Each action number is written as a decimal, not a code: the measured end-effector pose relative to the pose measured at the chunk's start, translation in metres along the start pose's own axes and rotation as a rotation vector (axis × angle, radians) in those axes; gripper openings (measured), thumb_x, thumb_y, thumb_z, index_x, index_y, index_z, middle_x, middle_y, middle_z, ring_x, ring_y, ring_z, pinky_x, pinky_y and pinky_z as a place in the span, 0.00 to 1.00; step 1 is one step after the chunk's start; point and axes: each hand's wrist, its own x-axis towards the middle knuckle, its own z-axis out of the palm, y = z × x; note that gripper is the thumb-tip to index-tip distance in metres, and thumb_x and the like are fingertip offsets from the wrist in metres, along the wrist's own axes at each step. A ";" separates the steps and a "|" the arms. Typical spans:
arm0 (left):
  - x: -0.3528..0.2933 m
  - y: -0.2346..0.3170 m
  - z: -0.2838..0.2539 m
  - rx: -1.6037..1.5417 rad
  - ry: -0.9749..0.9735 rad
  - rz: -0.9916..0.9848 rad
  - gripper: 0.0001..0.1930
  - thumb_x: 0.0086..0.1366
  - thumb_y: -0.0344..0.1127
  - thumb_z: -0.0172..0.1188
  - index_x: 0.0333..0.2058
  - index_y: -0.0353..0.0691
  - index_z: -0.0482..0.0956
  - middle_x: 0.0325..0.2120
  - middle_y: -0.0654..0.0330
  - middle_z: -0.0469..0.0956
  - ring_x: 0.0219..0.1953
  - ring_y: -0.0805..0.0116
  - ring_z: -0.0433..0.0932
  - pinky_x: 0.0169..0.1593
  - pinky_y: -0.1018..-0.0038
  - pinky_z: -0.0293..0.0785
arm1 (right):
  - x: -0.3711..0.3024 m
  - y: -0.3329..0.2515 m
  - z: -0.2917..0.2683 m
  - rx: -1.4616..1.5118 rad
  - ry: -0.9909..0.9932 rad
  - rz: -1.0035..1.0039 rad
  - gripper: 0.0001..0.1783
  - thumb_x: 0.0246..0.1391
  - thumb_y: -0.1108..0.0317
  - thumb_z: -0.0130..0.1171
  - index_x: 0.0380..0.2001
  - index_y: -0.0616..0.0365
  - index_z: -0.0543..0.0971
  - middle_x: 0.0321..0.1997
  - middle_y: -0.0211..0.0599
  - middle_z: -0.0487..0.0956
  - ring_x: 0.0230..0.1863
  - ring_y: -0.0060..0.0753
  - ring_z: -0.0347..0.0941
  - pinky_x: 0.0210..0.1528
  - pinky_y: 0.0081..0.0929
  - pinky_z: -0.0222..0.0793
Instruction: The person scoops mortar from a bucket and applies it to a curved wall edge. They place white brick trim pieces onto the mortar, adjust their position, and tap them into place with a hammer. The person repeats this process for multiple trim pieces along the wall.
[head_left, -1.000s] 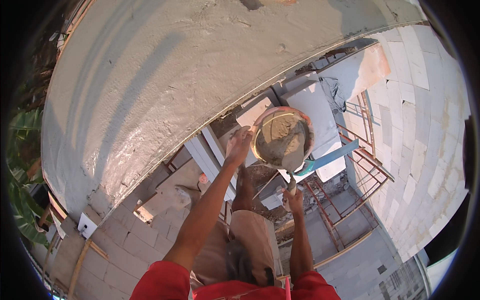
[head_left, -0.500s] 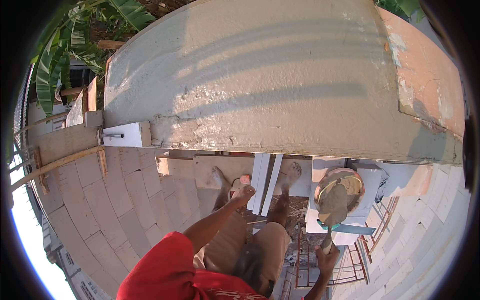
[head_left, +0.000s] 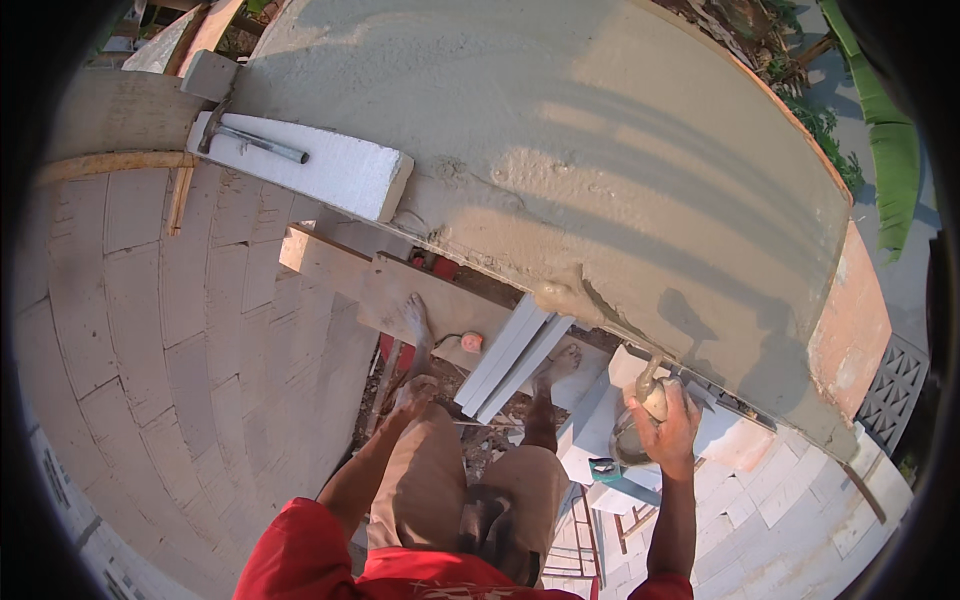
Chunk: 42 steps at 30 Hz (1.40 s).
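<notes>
My right hand (head_left: 668, 428) is closed on the rim of a round metal pan (head_left: 626, 442) with wet mortar in it, low against the foot of the freshly plastered grey wall (head_left: 600, 150). A lump of mortar (head_left: 650, 392) shows just above my fingers. A blue-handled tool (head_left: 605, 470) lies on a white block right below the pan. My left hand (head_left: 412, 392) rests on my left knee and holds nothing. I stand barefoot, left foot (head_left: 420, 322) on a wooden plank (head_left: 440, 300), right foot (head_left: 560, 360) beside it.
A white block with a metal rod on it (head_left: 310, 165) lies on the wall's top left. White boards (head_left: 510, 360) lean between my feet, with a small pink object (head_left: 470, 342) nearby. A pale block wall (head_left: 180, 350) curves on the left; a metal scaffold frame (head_left: 600, 540) stands below.
The view has swung right along the wall. My right hand rose from below to the pan; my left hand dropped from in front of me onto my knee.
</notes>
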 end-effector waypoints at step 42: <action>-0.032 -0.010 0.021 -0.290 0.170 -0.155 0.13 0.74 0.38 0.57 0.49 0.38 0.82 0.40 0.57 0.84 0.44 0.66 0.83 0.53 0.69 0.77 | 0.332 -0.052 -0.083 -0.453 -1.282 0.422 0.25 0.57 0.46 0.71 0.28 0.61 0.84 0.16 0.32 0.76 0.15 0.25 0.72 0.16 0.29 0.65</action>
